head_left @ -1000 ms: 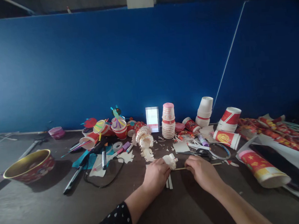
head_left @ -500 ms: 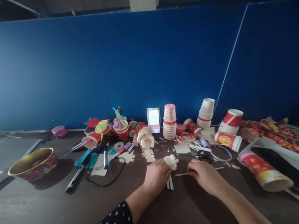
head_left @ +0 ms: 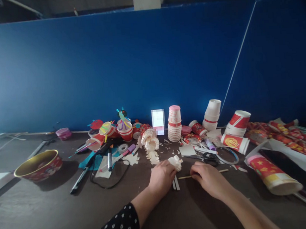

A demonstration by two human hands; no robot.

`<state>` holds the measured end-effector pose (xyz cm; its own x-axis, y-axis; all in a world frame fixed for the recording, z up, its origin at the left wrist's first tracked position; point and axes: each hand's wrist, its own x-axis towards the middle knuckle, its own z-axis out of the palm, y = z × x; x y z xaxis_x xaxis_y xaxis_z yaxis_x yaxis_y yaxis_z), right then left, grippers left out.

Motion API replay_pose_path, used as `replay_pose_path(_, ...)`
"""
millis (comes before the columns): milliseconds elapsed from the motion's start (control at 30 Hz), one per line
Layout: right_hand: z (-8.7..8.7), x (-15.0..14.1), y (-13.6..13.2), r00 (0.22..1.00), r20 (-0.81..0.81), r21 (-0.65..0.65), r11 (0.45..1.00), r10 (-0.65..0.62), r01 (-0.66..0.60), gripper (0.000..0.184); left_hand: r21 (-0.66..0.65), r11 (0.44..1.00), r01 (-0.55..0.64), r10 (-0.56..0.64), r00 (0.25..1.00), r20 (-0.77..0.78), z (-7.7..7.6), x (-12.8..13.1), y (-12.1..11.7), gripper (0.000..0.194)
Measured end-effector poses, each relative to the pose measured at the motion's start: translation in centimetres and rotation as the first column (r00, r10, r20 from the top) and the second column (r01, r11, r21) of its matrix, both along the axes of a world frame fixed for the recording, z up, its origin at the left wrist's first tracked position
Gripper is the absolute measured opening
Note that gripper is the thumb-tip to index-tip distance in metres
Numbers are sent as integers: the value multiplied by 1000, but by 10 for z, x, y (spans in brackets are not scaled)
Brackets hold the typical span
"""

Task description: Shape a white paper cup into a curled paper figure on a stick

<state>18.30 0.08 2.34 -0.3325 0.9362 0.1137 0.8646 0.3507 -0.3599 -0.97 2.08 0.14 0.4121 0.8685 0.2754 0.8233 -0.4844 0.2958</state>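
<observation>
My left hand (head_left: 162, 177) is closed at the edge of a small white curled-paper piece (head_left: 176, 163), its fingertips partly hidden. Between the thumb and fingers of my right hand (head_left: 208, 179) is a thin wooden stick (head_left: 184, 177), which lies crosswise close to the table and sticks out on both sides. Narrow white paper strips (head_left: 177, 184) lie beside my left fingers. Just beyond the hands stands a larger clump of curled white paper (head_left: 150, 141). A pair of dark-handled scissors (head_left: 208, 157) rests past my right hand.
Stacked paper cups (head_left: 175, 132) stand at the back, with more cups (head_left: 211, 116) to the right. A red-and-gold bowl (head_left: 39, 169) and a black marker (head_left: 109, 160) are on the left. A red paper cup (head_left: 274, 175) lies at right by a dark phone (head_left: 292, 170).
The view has shifted slightly, so the table things appear a little further right. Both hands keep nearly the same pose and hold.
</observation>
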Motion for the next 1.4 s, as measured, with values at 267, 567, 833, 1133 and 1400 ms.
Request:
replay_pose_path(267,-1,0,0,1000,2,-11,1000,0,0,15,3,1000,-4,4,1000,3,1,0,0,17)
replay_pose_path(567,-2,0,0,1000,1,-1,1000,-1,1,15,58,997,43,-47,997,69,-7,-2,2,15)
replay_pose_path(833,-4,2,0,1000,-13,7,1000,-5,5,14,107,988,111,-132,966,222,-8,-8,-4,18)
replay_pose_path(1133,-4,6,0,1000,-12,14,1000,-9,9,15,39,962,269,-270,936,226,9,-17,-17,25)
replay_pose_path(1400,-4,8,1,1000,-9,2,1000,-11,11,14,4,949,316,-313,940,133,4,-16,-13,16)
